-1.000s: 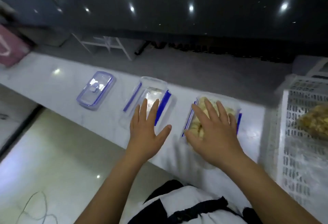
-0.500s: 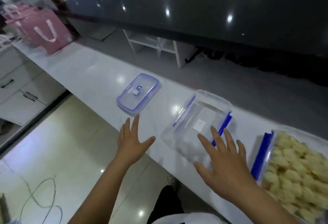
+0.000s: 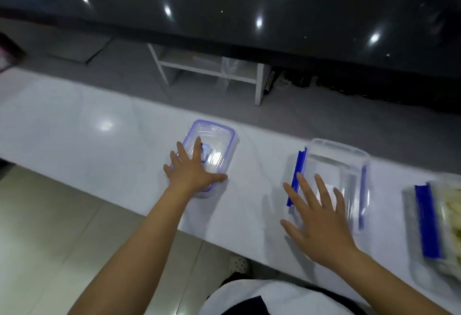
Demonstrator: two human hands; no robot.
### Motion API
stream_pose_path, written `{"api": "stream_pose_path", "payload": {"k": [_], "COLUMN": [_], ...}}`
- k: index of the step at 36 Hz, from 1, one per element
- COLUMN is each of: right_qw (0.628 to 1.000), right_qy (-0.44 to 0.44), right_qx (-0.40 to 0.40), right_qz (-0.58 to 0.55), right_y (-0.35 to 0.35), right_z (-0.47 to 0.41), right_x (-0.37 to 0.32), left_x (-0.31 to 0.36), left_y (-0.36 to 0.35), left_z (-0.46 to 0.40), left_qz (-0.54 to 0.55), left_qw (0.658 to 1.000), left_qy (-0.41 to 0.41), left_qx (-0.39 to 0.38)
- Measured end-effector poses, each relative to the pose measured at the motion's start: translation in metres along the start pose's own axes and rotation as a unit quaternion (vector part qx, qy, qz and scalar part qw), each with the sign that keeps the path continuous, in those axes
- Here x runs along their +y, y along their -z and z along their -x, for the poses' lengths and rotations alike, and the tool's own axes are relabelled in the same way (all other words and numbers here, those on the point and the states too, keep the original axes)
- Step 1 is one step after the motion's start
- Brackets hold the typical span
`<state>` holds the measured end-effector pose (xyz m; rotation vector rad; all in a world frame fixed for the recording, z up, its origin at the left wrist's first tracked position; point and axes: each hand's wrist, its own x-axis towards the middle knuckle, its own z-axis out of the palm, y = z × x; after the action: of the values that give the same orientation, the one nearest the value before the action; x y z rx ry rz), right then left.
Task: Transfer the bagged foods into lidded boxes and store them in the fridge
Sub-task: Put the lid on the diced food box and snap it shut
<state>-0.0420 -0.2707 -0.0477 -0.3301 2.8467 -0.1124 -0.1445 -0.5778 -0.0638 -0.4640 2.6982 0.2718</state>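
White counter [image 3: 74, 125] | grey floor beyond | left hand [image 3: 192, 172] flat on lid [image 3: 217, 140] | right hand [image 3: 321, 224] spread over box [image 3: 349, 165]

Clear lid [image 3: 212, 147] with blue rim, flat on white bench [image 3: 87, 140], left of the rest. Empty clear box [image 3: 336, 172], upright, blue side clips folded outward, well right of lid. Third clear box [image 3: 434, 227] at right frame edge, filled with pale yellow food pieces, blue clip open on its left side; partly cut off.
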Motion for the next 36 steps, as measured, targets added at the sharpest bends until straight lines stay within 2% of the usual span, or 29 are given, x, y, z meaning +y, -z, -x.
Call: {"api": "stream_pose_path", "payload": {"k": [7,10,12,13,14,16,18,19,20,24,27,30,34,36], "right_qw": [1.0,0.992,0.962,0.927,0.874,0.736,0.614,0.578,0.561,0.544,0.545,0.523,0.514,0.537], "right_qy": [-0.007,-0.022,-0.052,-0.084,-0.123,-0.178,-0.184,-0.18,-0.178,-0.177,-0.169,-0.173,-0.208,-0.177], "right_qx": [0.018,0.056,0.083,0.092,0.095,0.087,0.074,0.078,0.086,0.116,0.131,0.155,0.21,0.2], "right_qz": [-0.021,-0.113,-0.253,-0.354,-0.46,-0.647,-0.764,-0.792,-0.804,-0.812,-0.811,-0.82,-0.805,-0.8], "right_y": [0.007,0.023,0.039,0.05,0.063,0.083,0.094,0.099,0.103,0.112,0.113,0.11,0.099,0.094], "right_z": [0.002,0.011,0.019,0.025,0.03,0.041,0.053,0.06,0.067,0.098,0.125,0.15,0.176,0.187], "right_x": [-0.004,-0.008,-0.01,-0.011,-0.012,-0.008,0.005,0.013,0.022,0.062,0.091,0.114,0.15,0.173], "left_x": [0.006,0.015,0.024,0.031,0.041,0.067,0.098,0.114,0.13,0.186,0.22,0.249,0.285,0.302], "left_y": [0.008,0.027,0.038,0.043,0.046,0.048,0.043,0.038,0.033,0.012,-0.002,-0.018,-0.041,-0.052], "left_z": [0.009,0.025,0.041,0.051,0.062,0.089,0.12,0.134,0.148,0.19,0.211,0.23,0.245,0.254], "left_qz": [0.011,0.031,0.074,0.101,0.127,0.164,0.193,0.211,0.229,0.247,0.237,0.235,0.316,0.375], "left_qw": [0.999,0.997,0.991,0.985,0.979,0.965,0.949,0.938,0.927,0.901,0.899,0.895,0.87,0.856], "left_qy": [-0.02,-0.031,-0.053,-0.076,-0.104,-0.169,-0.232,-0.262,-0.288,-0.353,-0.367,-0.38,-0.361,-0.308], "left_qx": [0.047,0.069,0.098,0.113,0.123,0.118,0.092,0.079,0.07,0.056,0.03,-0.001,-0.116,-0.175]}}
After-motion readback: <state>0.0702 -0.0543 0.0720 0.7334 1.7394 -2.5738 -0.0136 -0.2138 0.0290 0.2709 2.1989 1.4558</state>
